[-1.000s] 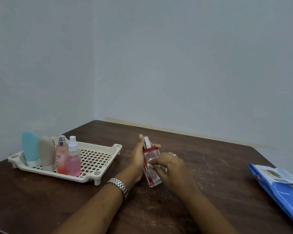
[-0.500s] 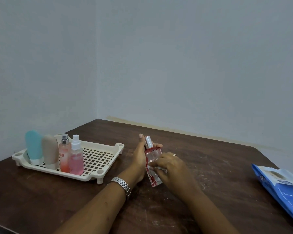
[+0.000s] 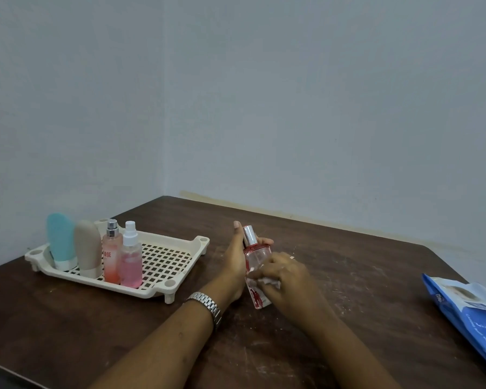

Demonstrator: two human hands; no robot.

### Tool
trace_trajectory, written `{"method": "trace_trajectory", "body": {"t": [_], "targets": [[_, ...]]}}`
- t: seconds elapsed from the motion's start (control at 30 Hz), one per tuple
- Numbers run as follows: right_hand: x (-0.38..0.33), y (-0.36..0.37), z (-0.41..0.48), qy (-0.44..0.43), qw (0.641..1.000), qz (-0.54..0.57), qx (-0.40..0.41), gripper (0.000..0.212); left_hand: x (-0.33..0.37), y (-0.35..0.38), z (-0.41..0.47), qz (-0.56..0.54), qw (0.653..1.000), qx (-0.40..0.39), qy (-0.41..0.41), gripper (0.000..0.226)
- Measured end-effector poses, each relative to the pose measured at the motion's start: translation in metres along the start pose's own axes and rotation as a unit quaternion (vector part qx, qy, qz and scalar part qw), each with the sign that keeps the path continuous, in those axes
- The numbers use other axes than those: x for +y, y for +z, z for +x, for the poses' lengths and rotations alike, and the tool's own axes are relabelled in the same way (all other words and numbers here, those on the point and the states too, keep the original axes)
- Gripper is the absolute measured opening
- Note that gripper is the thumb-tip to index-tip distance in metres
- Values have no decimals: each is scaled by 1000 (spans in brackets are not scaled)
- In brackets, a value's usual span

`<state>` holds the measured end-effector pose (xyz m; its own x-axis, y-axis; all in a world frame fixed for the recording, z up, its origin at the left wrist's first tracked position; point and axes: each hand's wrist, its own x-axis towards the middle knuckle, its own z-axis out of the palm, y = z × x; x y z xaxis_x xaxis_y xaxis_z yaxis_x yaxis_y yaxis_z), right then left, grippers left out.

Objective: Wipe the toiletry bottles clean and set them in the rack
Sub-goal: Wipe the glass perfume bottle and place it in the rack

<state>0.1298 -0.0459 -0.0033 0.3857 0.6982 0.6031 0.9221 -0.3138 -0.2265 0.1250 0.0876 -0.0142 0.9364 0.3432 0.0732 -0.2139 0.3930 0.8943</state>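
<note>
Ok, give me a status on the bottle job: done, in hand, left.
Done: four bottles stand upright in the rack. In hand: the left hand holds the red-labelled spray bottle while the right hand rubs it with a white wipe. Left: finish wiping, then set it in the rack. No other loose bottles show.

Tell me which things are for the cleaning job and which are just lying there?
For the job: red bottle, left hand, right hand, white wipe, rack, four bottles in the rack.
Lying about: blue packet.
</note>
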Motion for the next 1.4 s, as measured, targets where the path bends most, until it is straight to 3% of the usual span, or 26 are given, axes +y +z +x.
{"method": "trace_trajectory", "body": {"t": [0.23, 0.37, 0.47, 0.6, 0.73, 1.0, 1.17, 1.27, 1.4], "targets": [[7, -14, 3, 48, 995, 46, -80, 13, -2, -5, 3, 4, 1000, 2, -5, 86], [11, -11, 2, 103, 990, 102, 1, 9, 0, -2, 0, 21, 1000, -6, -4, 86], [4, -4, 2, 97, 991, 82, 32, 10, 0, -1, -2, 16, 1000, 1, -1, 85], [-5, -3, 3, 38, 997, 39, -62, 13, 0, -1, -1, 1, 1000, 6, -5, 85], [2, -17, 3, 57, 985, 83, -138, 12, -2, -5, 2, -9, 1000, -8, -12, 87], [11, -20, 1, 128, 978, 149, -77, 16, -4, -9, 7, 4, 1000, -8, -12, 88], [0, -17, 4, 75, 980, 105, -152, 11, -4, -8, 6, -10, 1000, 1, -10, 88], [0, -22, 5, 89, 973, 104, -184, 10, -4, -10, 7, 8, 1000, 8, -8, 88], [7, -24, 3, 106, 976, 122, -147, 15, -4, -9, 7, 9, 1000, 12, -10, 87]]}}
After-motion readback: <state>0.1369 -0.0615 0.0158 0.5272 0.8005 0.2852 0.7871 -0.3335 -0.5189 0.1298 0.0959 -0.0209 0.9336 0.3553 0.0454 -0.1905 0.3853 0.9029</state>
